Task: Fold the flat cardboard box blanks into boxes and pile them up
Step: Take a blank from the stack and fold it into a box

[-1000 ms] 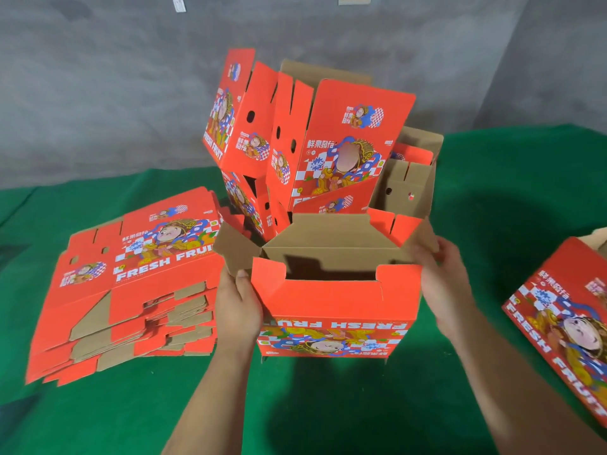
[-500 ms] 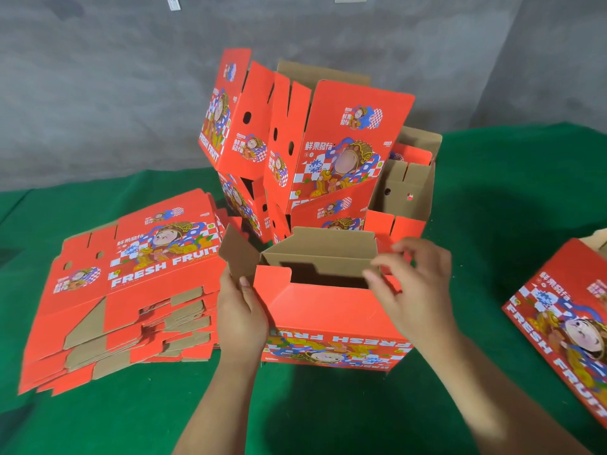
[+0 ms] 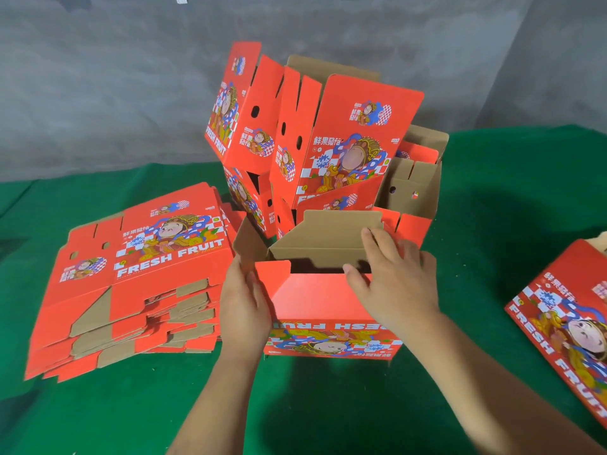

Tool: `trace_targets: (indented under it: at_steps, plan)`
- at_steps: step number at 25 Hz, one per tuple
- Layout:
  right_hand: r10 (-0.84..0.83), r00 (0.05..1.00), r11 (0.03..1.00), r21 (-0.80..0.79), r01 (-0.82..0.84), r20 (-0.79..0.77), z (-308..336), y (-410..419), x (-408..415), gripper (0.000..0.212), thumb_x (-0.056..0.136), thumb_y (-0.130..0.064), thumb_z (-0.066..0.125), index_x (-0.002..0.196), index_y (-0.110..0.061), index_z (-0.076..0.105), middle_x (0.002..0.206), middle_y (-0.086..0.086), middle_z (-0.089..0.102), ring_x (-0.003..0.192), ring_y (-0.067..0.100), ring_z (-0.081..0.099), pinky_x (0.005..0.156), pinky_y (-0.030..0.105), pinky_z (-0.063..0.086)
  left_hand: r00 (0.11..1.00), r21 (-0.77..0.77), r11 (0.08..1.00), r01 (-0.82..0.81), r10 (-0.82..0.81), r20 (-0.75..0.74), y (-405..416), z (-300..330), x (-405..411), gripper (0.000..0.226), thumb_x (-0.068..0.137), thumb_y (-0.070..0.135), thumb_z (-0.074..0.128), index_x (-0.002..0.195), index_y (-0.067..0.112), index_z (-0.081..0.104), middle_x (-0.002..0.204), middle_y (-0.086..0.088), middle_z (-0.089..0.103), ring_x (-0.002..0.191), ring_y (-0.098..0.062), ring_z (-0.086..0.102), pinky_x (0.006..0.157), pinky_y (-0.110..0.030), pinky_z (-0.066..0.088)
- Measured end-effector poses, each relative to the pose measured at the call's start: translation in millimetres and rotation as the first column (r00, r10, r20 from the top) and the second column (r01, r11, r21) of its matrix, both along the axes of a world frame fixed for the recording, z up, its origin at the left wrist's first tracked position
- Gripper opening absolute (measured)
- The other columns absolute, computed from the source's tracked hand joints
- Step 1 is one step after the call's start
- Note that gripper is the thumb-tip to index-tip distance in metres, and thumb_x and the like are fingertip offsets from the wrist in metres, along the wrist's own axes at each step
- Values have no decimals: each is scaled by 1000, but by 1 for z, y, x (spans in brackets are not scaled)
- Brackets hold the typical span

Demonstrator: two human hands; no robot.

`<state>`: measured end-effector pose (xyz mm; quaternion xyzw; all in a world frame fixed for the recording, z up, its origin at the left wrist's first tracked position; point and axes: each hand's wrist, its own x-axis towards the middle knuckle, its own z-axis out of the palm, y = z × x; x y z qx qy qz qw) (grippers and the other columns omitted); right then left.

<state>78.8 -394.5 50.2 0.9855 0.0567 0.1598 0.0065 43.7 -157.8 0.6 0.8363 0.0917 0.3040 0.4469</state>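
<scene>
The green table (image 3: 492,224) is carrying everything. Just beyond the grip, the pile (image 3: 315,142) of folded boxes is leaning; left of it the flat blanks (image 3: 131,290) are lying stacked; a further box (image 3: 565,323) is lying well to the right. Between the hands, the box (image 3: 315,307) is standing upside down. The left hand (image 3: 243,300) is gripping its left corner; the right hand (image 3: 394,277), fingers curled, is pinching the brown flap (image 3: 328,244). Probably best: keeping the corner braced while pressing the flap level, so the flaps are locking squarely.
</scene>
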Motion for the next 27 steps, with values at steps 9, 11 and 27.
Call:
trace_targets:
  at_steps: [9,11,27]
  plan:
    - [-51,985,998,56,42,163,13,-15,-2,100,82,-84,49,146,-8,54,170,11,22,154,44,14,122,55,4,1000,86,996,7,-9,25,0,6,1,58,97,13,68,149,19,45,134,-4,56,123,-23,53,102,-46,47]
    - [9,937,999,42,-25,349,10,-7,-10,87,78,-67,71,144,-13,56,161,15,34,143,45,32,116,59,20,1000,121,993,-13,9,28,-3,7,1,67,93,14,73,152,21,42,129,1,55,121,-23,53,98,-44,46]
    - [102,982,992,-52,-112,-159,21,12,5,70,92,-66,26,146,-27,47,166,10,34,122,32,62,103,45,40,996,291,953,-86,81,29,-7,8,2,63,101,8,52,157,32,36,104,-2,45,84,-26,46,68,-40,35]
